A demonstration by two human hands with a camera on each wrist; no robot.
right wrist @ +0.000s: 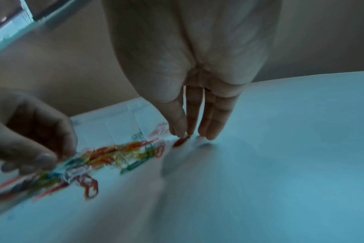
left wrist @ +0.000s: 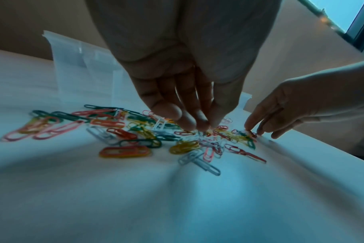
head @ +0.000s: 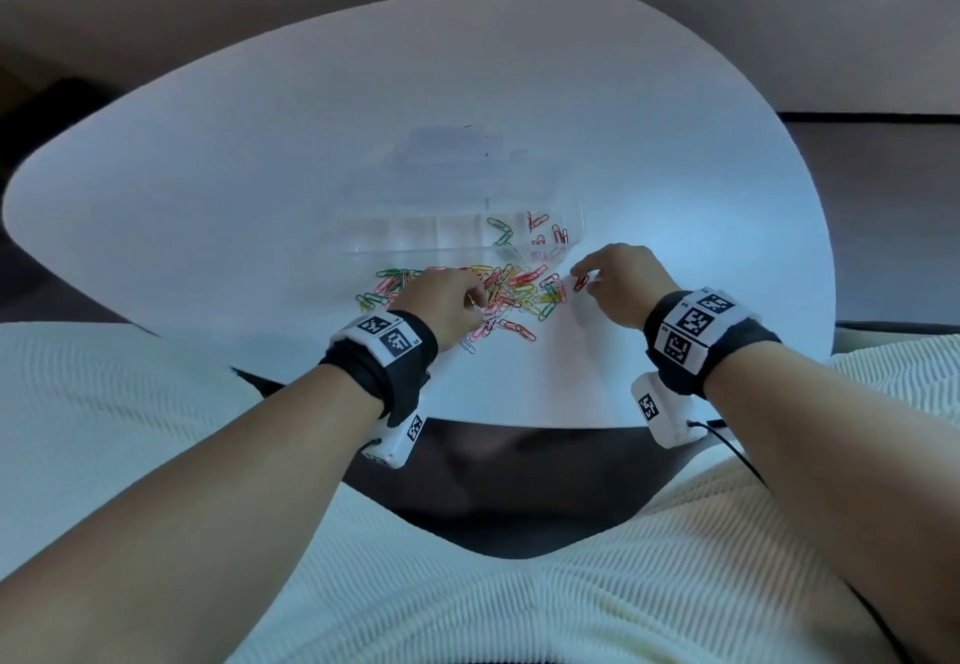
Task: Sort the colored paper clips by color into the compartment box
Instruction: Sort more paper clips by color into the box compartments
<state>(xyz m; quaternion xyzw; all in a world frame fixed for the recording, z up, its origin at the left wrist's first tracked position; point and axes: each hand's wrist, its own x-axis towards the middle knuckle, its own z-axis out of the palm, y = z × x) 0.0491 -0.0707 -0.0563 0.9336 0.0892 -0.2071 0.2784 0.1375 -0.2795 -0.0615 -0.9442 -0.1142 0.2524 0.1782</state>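
A heap of coloured paper clips (head: 514, 294) lies on the white table in front of a clear compartment box (head: 415, 235). Green clips (head: 501, 235) lie in one compartment and red clips (head: 553, 233) in the rightmost one. My left hand (head: 475, 300) is over the heap, and its bunched fingertips (left wrist: 204, 127) pinch a clip whose colour is hidden. My right hand (head: 584, 276) is at the heap's right edge. There, low on the table, thumb and forefinger pinch a red clip (right wrist: 181, 141).
The white table (head: 260, 170) stretches wide to the left, right and far side of the box. Its near edge (head: 519, 424) runs just under both wrists. The box's left compartments (head: 374, 232) look bare. Loose clips (left wrist: 123, 152) spread toward me from the heap.
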